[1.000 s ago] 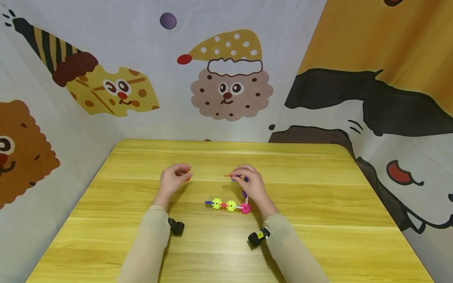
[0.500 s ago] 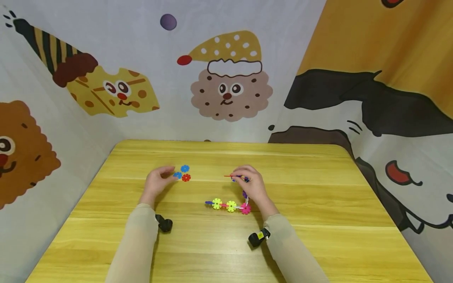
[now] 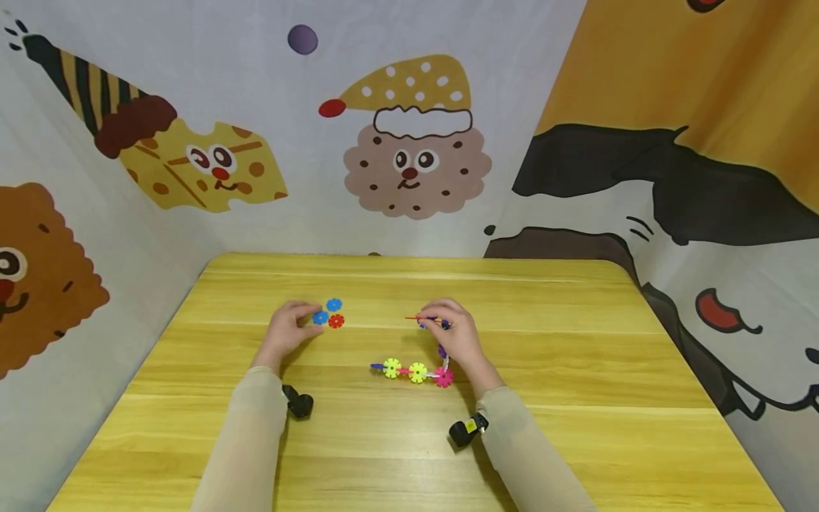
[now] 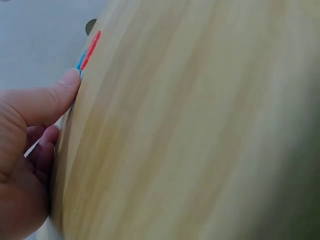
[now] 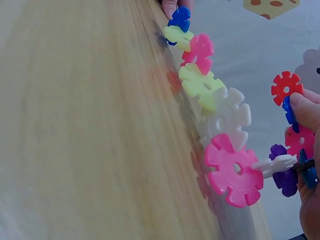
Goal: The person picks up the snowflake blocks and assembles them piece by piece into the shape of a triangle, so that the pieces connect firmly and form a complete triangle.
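My left hand [image 3: 288, 333] is at the back left of the table, thumb and index finger on either side of a blue notched flower disc [image 3: 320, 318]. A red disc [image 3: 336, 321] and another blue disc [image 3: 334, 304] lie right beside it. My right hand [image 3: 459, 338] pinches the end of a chain of interlocking plastic flower discs, near a red disc [image 5: 286, 89] and a dark blue one [image 5: 289, 114]. From there the chain bends at a pink disc [image 5: 234, 171] and runs left through white and yellow discs [image 3: 418, 372] to a blue end disc [image 3: 377, 367].
The wooden table [image 3: 550, 355] reaches a printed cloth wall [image 3: 256, 235] at the back. Black wrist cameras [image 3: 299, 404] jut inward from both sleeves, close over the tabletop.
My left hand has moved left and uncovered the red and blue discs; its thumb and finger have since spread around one blue disc. The right hand and the chain have stayed put.
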`<action>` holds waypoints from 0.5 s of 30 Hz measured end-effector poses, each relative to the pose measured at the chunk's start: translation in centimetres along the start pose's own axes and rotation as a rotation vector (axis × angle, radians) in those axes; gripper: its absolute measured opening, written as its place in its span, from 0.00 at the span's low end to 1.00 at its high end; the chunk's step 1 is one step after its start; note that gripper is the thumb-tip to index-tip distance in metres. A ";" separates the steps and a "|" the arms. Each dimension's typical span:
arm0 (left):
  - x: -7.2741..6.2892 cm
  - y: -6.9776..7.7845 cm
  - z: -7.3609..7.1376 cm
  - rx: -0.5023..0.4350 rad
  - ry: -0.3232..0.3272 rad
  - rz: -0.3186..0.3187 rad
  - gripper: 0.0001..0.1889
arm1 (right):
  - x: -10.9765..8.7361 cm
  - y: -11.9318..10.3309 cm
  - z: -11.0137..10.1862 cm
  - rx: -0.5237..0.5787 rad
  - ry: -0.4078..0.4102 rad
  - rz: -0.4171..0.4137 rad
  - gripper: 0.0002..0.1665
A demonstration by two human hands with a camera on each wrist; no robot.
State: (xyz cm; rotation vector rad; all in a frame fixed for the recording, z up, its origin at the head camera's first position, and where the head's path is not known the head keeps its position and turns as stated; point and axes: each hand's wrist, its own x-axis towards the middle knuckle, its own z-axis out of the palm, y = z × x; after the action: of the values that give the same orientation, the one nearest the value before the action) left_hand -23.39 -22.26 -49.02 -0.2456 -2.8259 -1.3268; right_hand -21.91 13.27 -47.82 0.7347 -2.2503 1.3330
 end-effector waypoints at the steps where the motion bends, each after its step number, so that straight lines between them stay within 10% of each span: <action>1: 0.0 0.0 0.0 0.010 0.003 0.001 0.25 | 0.0 0.0 0.0 0.000 0.000 -0.003 0.06; 15: -0.2 0.1 0.3 -0.031 0.062 -0.002 0.14 | -0.1 0.0 0.0 -0.002 0.003 0.002 0.06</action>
State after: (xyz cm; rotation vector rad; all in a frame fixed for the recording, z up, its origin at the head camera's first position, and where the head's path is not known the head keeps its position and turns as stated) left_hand -23.20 -21.98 -49.13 -0.1987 -2.7570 -1.3554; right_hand -21.79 13.27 -47.87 0.7297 -2.2505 1.3322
